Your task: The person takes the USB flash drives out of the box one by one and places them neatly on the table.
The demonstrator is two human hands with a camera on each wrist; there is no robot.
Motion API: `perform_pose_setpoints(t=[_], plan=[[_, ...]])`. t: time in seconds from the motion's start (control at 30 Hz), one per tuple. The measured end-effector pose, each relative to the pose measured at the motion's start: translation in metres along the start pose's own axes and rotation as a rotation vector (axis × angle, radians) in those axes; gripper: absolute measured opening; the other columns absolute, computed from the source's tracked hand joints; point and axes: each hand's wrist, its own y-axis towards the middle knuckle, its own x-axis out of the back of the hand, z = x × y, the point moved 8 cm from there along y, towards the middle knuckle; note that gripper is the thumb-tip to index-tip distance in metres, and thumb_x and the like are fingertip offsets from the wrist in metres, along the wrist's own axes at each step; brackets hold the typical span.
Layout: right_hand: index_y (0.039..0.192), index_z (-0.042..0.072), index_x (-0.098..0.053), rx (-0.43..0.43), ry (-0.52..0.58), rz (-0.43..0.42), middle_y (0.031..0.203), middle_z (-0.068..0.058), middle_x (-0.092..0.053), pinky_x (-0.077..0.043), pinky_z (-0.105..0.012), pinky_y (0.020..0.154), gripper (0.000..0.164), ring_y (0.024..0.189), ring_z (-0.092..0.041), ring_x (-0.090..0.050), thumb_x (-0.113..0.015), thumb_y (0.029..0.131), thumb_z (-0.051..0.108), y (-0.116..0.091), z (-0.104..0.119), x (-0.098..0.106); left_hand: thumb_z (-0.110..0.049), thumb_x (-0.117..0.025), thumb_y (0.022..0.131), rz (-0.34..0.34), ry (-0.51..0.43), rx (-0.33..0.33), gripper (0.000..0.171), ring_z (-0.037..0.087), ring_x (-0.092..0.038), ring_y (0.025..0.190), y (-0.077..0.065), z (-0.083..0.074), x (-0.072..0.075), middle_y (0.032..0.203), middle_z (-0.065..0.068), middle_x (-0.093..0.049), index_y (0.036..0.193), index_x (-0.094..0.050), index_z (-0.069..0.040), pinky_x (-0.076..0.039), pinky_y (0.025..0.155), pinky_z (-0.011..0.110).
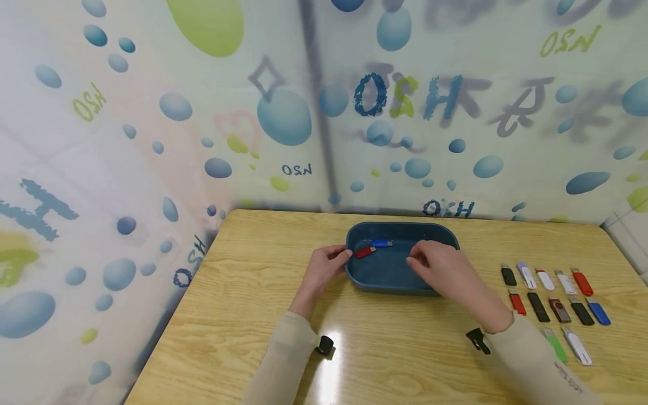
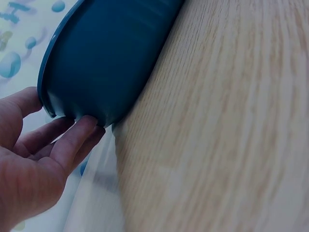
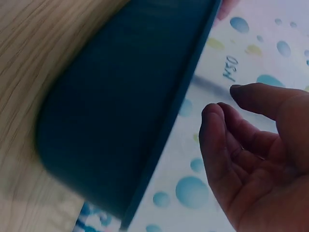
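Observation:
A dark blue plastic tray [image 1: 392, 290] stands on the table with a red USB stick [image 1: 364, 252] and a blue USB stick [image 1: 381, 243] lying at its left inside. At its left end, my left hand [image 1: 325, 266] holds the tray; in the left wrist view the thumb is at the rim and the fingers lie against the outer wall. My right hand [image 1: 441, 266] hovers over the right part of the tray. Its fingers are loosely bent, and the right wrist view shows a gap between thumb and fingertips, with nothing in it.
Right of the tray, several USB sticks lie in rows on the wooden table [image 1: 243, 292], among them a black one [image 1: 538, 307], a red one [image 1: 583, 282], a green one [image 1: 556, 345] and a blue one [image 1: 599, 312]. A patterned curtain [image 1: 283, 185] hangs behind the table.

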Motion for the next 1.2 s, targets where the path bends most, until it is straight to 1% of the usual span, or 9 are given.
perform_pose_setpoints(t=[0.13,0.3,0.37,0.5,0.63,0.83,0.93,1.07,1.2], plan=[[0.1,0.008,-0.072,0.012,0.019,0.031,0.08,0.003,-0.062,-0.048,-0.029,0.056,0.01,0.066,-0.01,-0.054,-0.072,0.098,0.018,0.016,0.009,-0.018,-0.016,-0.067,0.102,-0.001,0.004,-0.001,0.039,0.022,-0.071,0.098,0.0,0.0,0.0,0.119,0.022,-0.07,0.132,-0.065,0.008,-0.062,0.087,0.035],[0.104,0.005,-0.073,-0.002,0.003,0.091,0.082,0.001,-0.064,-0.05,-0.031,0.057,0.014,0.067,-0.012,-0.056,-0.071,0.099,0.018,0.035,0.011,-0.041,-0.017,-0.066,0.103,0.008,0.014,0.004,0.039,0.025,-0.071,0.101,0.0,-0.001,0.0,0.121,0.022,-0.069,0.133,-0.065,0.008,-0.062,0.088,0.036],[0.106,0.004,-0.073,-0.009,-0.011,0.115,0.084,-0.001,-0.065,-0.052,-0.032,0.06,0.017,0.069,-0.013,-0.057,-0.071,0.099,0.019,0.042,0.01,-0.05,-0.016,-0.065,0.103,0.016,0.019,0.01,0.04,0.029,-0.071,0.103,-0.002,-0.004,-0.001,0.122,0.024,-0.068,0.134,-0.063,0.009,-0.062,0.088,0.036],[0.11,0.001,-0.074,-0.026,-0.047,0.149,0.092,-0.007,-0.069,-0.057,-0.038,0.067,0.022,0.074,-0.018,-0.061,-0.071,0.099,0.02,0.053,0.011,-0.064,-0.014,-0.064,0.103,0.017,0.009,0.005,0.038,0.026,-0.071,0.1,-0.002,-0.005,-0.002,0.121,0.026,-0.068,0.133,-0.064,0.01,-0.062,0.087,0.035],[0.114,-0.001,-0.073,-0.016,-0.087,0.165,0.097,-0.012,-0.071,-0.059,-0.043,0.074,0.027,0.079,-0.023,-0.063,-0.071,0.099,0.021,0.061,0.016,-0.072,-0.014,-0.066,0.102,0.01,-0.008,-0.007,0.037,0.021,-0.071,0.096,-0.001,-0.002,-0.001,0.118,0.024,-0.069,0.131,-0.066,0.01,-0.062,0.086,0.034],[0.116,-0.001,-0.072,0.02,-0.092,0.196,0.097,-0.013,-0.072,-0.059,-0.045,0.075,0.026,0.081,-0.025,-0.066,-0.07,0.099,0.019,0.073,0.023,-0.081,-0.013,-0.066,0.102,0.011,-0.026,-0.015,0.037,0.027,-0.071,0.101,-0.002,-0.004,-0.002,0.119,0.025,-0.069,0.13,-0.065,0.011,-0.062,0.087,0.035],[0.124,-0.001,-0.069,0.027,-0.092,0.242,0.104,-0.014,-0.072,-0.058,-0.046,0.078,0.03,0.088,-0.028,-0.068,-0.068,0.1,0.018,0.078,0.023,-0.09,-0.013,-0.065,0.102,0.015,-0.028,-0.013,0.037,0.03,-0.071,0.105,-0.001,-0.002,-0.003,0.12,0.025,-0.069,0.13,-0.065,0.011,-0.062,0.087,0.034],[0.138,0.0,-0.062,0.024,-0.099,0.305,0.118,-0.016,-0.071,-0.058,-0.049,0.088,0.042,0.102,-0.033,-0.068,-0.067,0.101,0.018,0.081,0.022,-0.1,-0.012,-0.065,0.103,0.016,-0.021,-0.003,0.036,0.03,-0.071,0.106,-0.001,0.0,-0.003,0.121,0.024,-0.069,0.13,-0.066,0.01,-0.062,0.087,0.033],[0.139,0.003,-0.062,0.039,-0.1,0.33,0.117,-0.015,-0.07,-0.057,-0.05,0.09,0.042,0.104,-0.034,-0.066,-0.068,0.1,0.018,0.083,0.026,-0.102,-0.012,-0.064,0.103,0.006,-0.016,-0.009,0.036,0.029,-0.071,0.107,0.0,-0.001,-0.001,0.121,0.023,-0.069,0.13,-0.066,0.01,-0.062,0.087,0.034]])
